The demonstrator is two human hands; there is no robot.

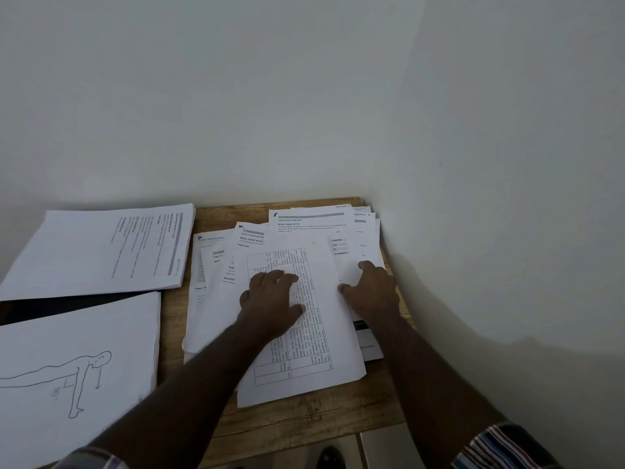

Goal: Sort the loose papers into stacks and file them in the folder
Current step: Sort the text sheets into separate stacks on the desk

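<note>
A wooden table point(297, 421) set into the corner of pale walls point(304, 96) is seen from above, most of its top covered by paper. To the left of the hands, well apart from them, a large sheet bearing a line drawing of a figure in a push-up pose point(77, 377) is laid at the near left edge. Beyond it, a neat stack of printed pages point(101, 252) is placed, turned sideways, and a dark folder point(50, 308) is partly exposed between the two.

Under and around the hands, a loose spread of printed papers point(216, 299) is fanned over the table, reaching up to the far right corner. On top of this spread a sheet with a printed table point(304, 333) is laid at a slight tilt.

The left hand point(272, 301) is pressed flat on the table sheet, its fingers fairly straight and spread, nothing being gripped. Just to the right of it, the right hand point(370, 287) is rested at that sheet's right edge, on the papers beneath, with its fingers bent downward; whether an edge is pinched cannot be told. Striped sleeves point(500, 448) are seen at the bottom of the view.
</note>
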